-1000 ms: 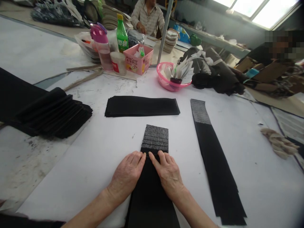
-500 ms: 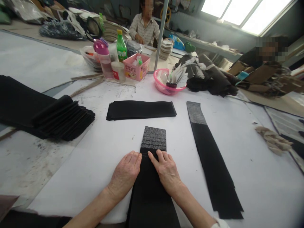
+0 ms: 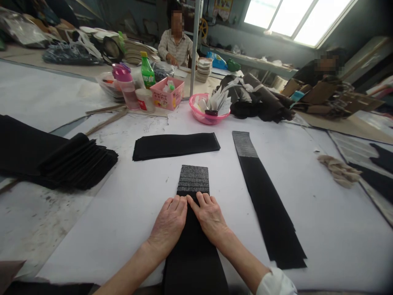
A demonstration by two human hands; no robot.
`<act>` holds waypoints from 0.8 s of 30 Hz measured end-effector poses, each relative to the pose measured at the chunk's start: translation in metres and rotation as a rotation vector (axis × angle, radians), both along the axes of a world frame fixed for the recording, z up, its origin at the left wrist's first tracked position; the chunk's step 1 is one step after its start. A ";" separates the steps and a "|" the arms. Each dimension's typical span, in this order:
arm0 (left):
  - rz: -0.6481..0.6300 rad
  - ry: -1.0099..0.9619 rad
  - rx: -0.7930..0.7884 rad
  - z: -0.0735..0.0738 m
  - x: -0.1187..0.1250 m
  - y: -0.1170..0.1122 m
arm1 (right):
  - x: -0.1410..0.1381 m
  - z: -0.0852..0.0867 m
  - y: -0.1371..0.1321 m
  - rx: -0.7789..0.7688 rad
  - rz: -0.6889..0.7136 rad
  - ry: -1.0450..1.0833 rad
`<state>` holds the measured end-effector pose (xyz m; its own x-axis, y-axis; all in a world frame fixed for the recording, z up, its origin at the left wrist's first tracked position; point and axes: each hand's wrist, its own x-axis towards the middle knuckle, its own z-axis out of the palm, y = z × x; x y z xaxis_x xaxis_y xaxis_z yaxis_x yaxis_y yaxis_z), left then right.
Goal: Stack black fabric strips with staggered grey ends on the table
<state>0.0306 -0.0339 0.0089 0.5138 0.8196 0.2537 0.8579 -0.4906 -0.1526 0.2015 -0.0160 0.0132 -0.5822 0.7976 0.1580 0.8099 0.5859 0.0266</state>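
A long black fabric strip [image 3: 193,254] runs away from me across the white table, its far end showing speckled grey bands [image 3: 193,178] laid in stepped layers. Both hands press on it just below those bands. My left hand [image 3: 172,219] is closed, its fingertips pinching the top black layer near the middle. Beside it, my right hand [image 3: 210,213] has curled fingers on the strip's right part, thumb reaching toward the left fingertips. What lies under the fingertips is hidden.
A black strip stack [image 3: 176,146] lies crosswise ahead; another strip pile [image 3: 267,200] lies at right. Thick black sheets [image 3: 70,159] are fanned at left. Behind stand a pink basin [image 3: 209,119], a pink box [image 3: 167,98] and a green bottle [image 3: 147,71]. One person [image 3: 176,45] sits across.
My left hand has slid from the strip's left edge inward, so its fingertips now meet the right thumb. The whole view has shifted slightly.
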 end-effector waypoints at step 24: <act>-0.017 0.022 0.025 -0.010 -0.023 0.002 | 0.031 -0.008 -0.013 -0.005 -0.173 0.125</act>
<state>0.0076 -0.0323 -0.0011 0.5330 0.8044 0.2626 0.8460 -0.5005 -0.1839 0.2326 -0.0286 0.0052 -0.4124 0.8849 0.2166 0.8953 0.4376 -0.0831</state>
